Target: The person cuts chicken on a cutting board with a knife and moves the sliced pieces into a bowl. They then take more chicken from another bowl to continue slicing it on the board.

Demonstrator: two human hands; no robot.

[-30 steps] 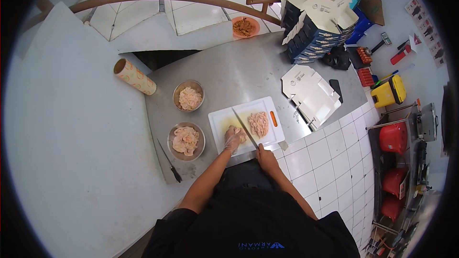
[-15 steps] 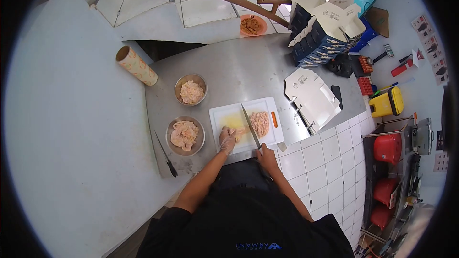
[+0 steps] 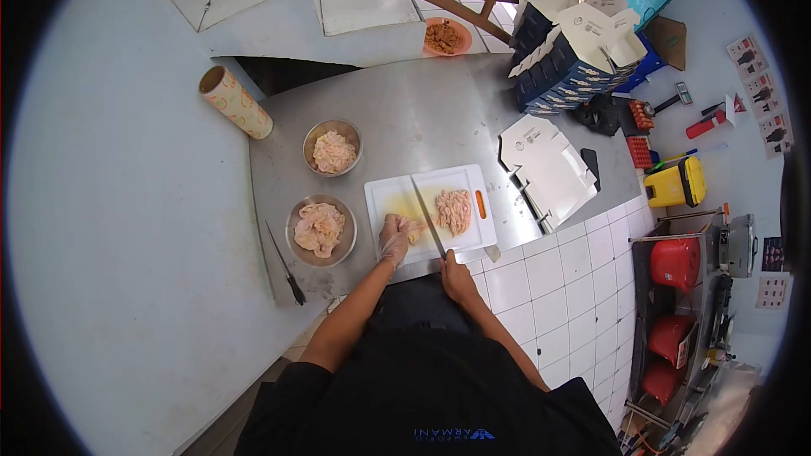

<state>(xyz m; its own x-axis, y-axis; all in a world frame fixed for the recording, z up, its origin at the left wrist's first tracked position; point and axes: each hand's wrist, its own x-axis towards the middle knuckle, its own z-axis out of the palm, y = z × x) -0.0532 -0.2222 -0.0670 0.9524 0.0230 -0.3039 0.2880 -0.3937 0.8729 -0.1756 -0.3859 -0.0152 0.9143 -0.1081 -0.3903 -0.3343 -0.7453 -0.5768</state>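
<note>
A white cutting board [image 3: 384,194] lies on the steel table in front of me. My left hand [image 3: 394,239], in a clear plastic glove, has its fingers closed on a piece of raw chicken [image 3: 412,230] at the board's near left. My right hand [image 3: 457,277] is wrapped round the handle of a long kitchen knife [image 3: 427,215]. The blade points away from me across the board, just right of the held piece. Right of the blade sits a heap of chopped chicken [image 3: 454,212].
Left of the board stand two steel bowls [image 3: 291,241] [image 3: 307,152] of raw chicken. A second knife [image 3: 285,263] and a wrap roll [image 3: 236,102] lie further left. Flattened cardboard [image 3: 545,171], a phone [image 3: 590,169] and stacked boxes [image 3: 570,72] occupy the right.
My right hand and the knife have moved left over the board, bringing the blade closer to the held chicken. The whole view has shifted slightly.
</note>
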